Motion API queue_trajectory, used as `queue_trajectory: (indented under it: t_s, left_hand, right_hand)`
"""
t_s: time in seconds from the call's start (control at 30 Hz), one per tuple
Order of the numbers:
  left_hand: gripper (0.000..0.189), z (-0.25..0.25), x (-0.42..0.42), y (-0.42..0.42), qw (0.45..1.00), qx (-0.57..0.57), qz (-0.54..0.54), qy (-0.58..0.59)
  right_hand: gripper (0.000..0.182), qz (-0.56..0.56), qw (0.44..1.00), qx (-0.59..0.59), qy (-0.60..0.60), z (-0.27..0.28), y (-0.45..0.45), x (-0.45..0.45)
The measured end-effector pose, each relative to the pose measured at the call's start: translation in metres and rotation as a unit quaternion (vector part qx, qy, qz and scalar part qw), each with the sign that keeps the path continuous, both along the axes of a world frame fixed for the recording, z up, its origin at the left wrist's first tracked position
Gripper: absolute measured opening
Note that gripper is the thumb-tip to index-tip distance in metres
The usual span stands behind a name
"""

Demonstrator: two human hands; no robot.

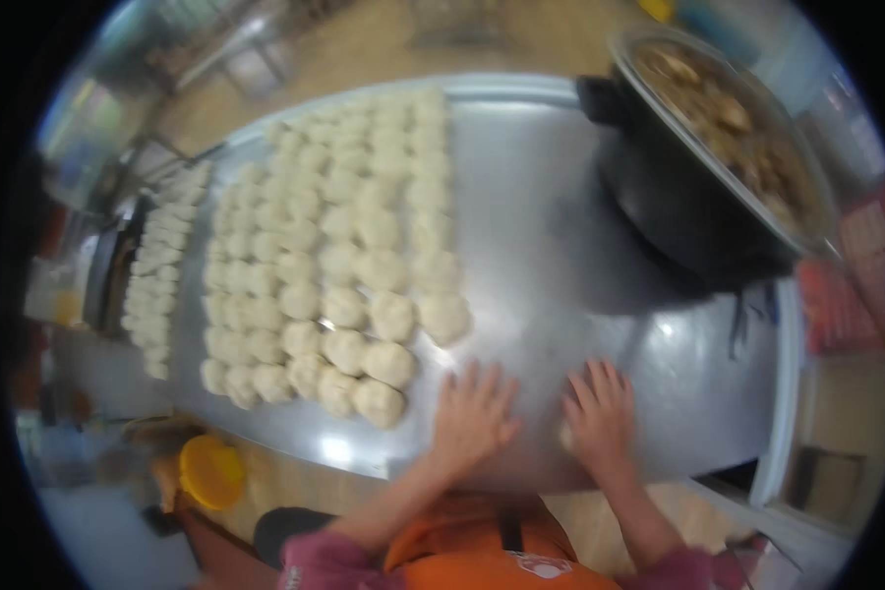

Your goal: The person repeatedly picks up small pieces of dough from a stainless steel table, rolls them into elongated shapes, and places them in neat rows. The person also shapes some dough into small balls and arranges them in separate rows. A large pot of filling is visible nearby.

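My left hand (472,409) is over the stainless steel table (531,214), palm down with its fingers apart. It is just right of the nearest round, pale dough buns (380,402). Further right, my right hand (599,413) is also palm down, with its fingers pointing away from me. A small pale lump (566,436), possibly dough, shows at its inner edge, partly covered by the hand; whether the fingers grip it is hidden. The buns stand in several close rows across the table's left half, and the farther ones are blurred.
A large dark pot (664,192) with brown, chunky food (737,118) inside occupies the table's right side. Smaller dough pieces (158,273) line the far left. Below the table's left edge is a yellow round container (212,472). Red packages (841,302) are beyond the right edge.
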State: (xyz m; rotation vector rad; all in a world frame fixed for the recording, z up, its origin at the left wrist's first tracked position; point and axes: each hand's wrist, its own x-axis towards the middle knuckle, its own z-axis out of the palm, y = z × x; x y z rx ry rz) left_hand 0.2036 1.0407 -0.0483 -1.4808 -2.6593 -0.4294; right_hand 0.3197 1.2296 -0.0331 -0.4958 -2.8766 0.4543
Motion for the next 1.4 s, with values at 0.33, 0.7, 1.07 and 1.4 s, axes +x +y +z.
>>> queue_trajectory:
  t_s: [0.33,0.7,1.07,1.4]
  left_hand:
    - [0.066,0.012,0.028,0.002,0.996,-0.074,0.047,-0.009]
    - [0.056,0.011,-0.045,0.072,0.999,-0.009,0.03,0.035]
    - [0.067,0.01,0.056,-0.047,0.989,-0.14,-0.05,0.016]
    - [0.042,0.03,-0.026,0.092,0.922,-0.008,0.118,-0.368]
  right_hand:
    - [0.054,0.121,0.99,0.037,-0.065,0.0,0.001,0.047]
    - [0.065,0.009,0.996,0.043,0.079,-0.017,0.034,-0.067]
    - [0.073,0.177,0.983,-0.045,-0.013,0.0,-0.001,0.112]
    - [0.024,0.11,0.968,-0.019,0.226,0.003,0.086,0.031]
